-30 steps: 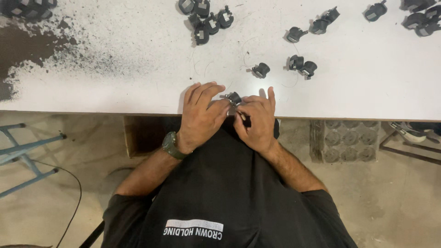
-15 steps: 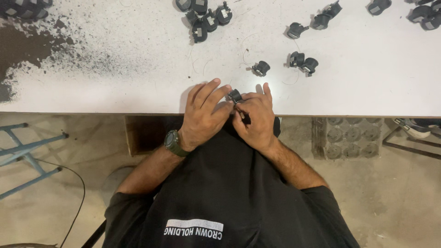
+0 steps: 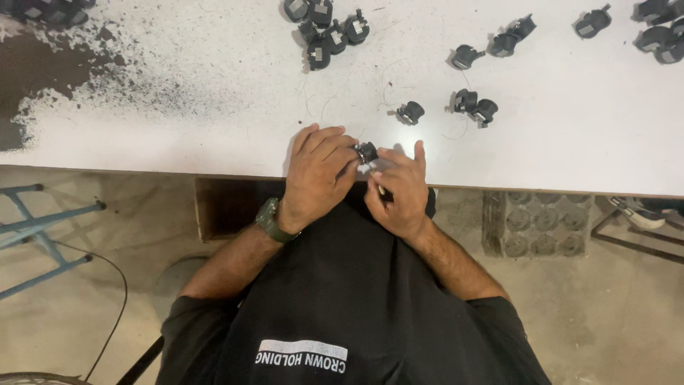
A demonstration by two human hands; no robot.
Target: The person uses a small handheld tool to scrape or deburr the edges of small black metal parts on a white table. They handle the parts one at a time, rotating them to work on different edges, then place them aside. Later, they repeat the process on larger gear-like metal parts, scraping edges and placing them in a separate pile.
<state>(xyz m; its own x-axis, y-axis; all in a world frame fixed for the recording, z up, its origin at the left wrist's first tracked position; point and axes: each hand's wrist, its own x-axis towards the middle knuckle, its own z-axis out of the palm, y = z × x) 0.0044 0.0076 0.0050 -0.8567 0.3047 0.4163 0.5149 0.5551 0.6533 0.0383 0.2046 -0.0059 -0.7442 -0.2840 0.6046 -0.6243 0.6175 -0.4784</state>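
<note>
My left hand (image 3: 318, 173), with a dark green watch on its wrist, and my right hand (image 3: 399, 189) meet at the near edge of the white table (image 3: 178, 135). Between their fingertips sits a small black plastic part (image 3: 367, 151), pinched from both sides. A thin pale sliver shows at my right palm; I cannot tell what it is. Just beyond my hands a single black part (image 3: 411, 112) lies on the table, with a pair of the same parts (image 3: 476, 105) to its right.
A cluster of several black parts (image 3: 328, 30) lies at the far middle, and more (image 3: 507, 41) are scattered to the far right. Thin wire strands curl on the table. A dark worn patch (image 3: 35, 64) covers the table's left. A blue metal frame (image 3: 35, 235) stands on the floor at left.
Both hands have stayed at the table edge, shifting only slightly. The fingers have worked around the small black part between them.
</note>
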